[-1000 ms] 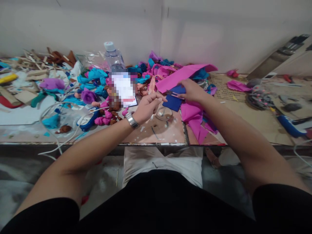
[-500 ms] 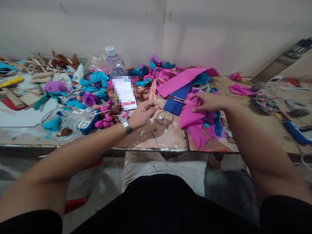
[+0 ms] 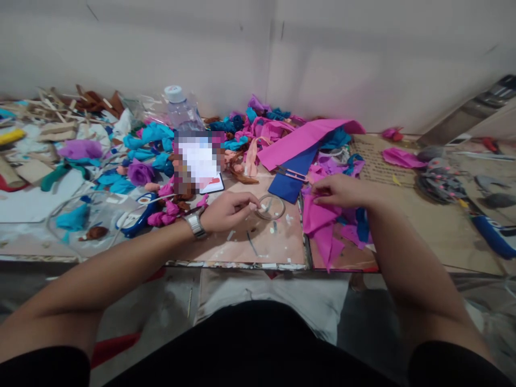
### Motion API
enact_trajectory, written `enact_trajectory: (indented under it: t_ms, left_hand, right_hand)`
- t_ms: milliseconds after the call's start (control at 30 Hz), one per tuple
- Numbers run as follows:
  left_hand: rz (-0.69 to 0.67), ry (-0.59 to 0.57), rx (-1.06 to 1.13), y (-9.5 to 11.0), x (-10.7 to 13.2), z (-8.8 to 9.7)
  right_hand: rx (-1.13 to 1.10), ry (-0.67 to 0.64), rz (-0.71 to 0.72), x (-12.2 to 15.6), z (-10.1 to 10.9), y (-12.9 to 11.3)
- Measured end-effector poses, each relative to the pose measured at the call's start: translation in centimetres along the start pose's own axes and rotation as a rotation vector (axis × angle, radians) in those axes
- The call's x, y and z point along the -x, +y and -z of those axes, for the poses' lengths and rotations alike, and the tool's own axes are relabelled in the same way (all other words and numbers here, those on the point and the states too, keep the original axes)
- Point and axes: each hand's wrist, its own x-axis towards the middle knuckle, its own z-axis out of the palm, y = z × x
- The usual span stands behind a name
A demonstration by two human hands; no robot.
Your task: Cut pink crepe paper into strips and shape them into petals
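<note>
My left hand [image 3: 230, 211], with a metal watch [image 3: 195, 222] at the wrist, has thumb and fingers pressed together beside a ring of thin wire [image 3: 271, 217]. Whatever its fingertips pinch, if anything, is too small to make out. My right hand [image 3: 341, 191] is closed on pink crepe paper [image 3: 320, 217], which hangs in a pointed piece toward the table's front edge. Between the hands lies a dark blue sheet [image 3: 284, 188] with small snips [image 3: 291, 173] resting across it. A long pink strip [image 3: 308, 141] stretches over the blue sheet's far end.
A phone [image 3: 201, 161] and a clear bottle [image 3: 182, 110] stand behind my left hand among crumpled coloured paper pieces. Left are wood scraps [image 3: 56, 129], green-handled pliers [image 3: 54, 176] and a blue tape dispenser [image 3: 137, 216]. Cardboard [image 3: 407, 207] and a steel flask [image 3: 463, 115] are right.
My left hand has come nearer to me, down beside the wire ring. My right hand has lowered slightly, its fingers closing on the pink paper. The camera view has shifted a little.
</note>
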Motion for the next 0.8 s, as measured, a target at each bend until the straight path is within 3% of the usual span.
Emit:
enact_trajectory:
  t_ms: [167, 233, 333, 533, 600, 800]
  left_hand:
    - [0.020, 0.069, 0.088, 0.1, 1.2, -0.1]
    - [0.023, 0.100, 0.201, 0.3, 1.5, -0.3]
    - [0.067, 0.081, 0.388, 0.6, 1.7, -0.5]
    - [0.201, 0.111, 0.637, 1.0, 1.3, -0.2]
    - [0.275, 0.091, 0.613, 1.1, 1.2, 0.5]
    - [0.395, 0.176, 0.537, 2.5, 1.7, 4.4]
  right_hand:
    - [-0.468, 0.631, 0.119, 1.1, -1.7, -2.0]
    - [-0.712, 0.760, 0.149, 1.4, -3.0, -3.3]
    - [-0.904, 0.699, 0.164, 1.3, -4.5, -5.0]
    - [-1.022, 0.311, 0.195, -0.4, -5.7, -5.5]
    - [-1.054, 0.339, 0.194, -1.2, -6.3, -4.9]
    - [-1.171, 0.634, 0.022, -3.0, -7.8, -3.4]
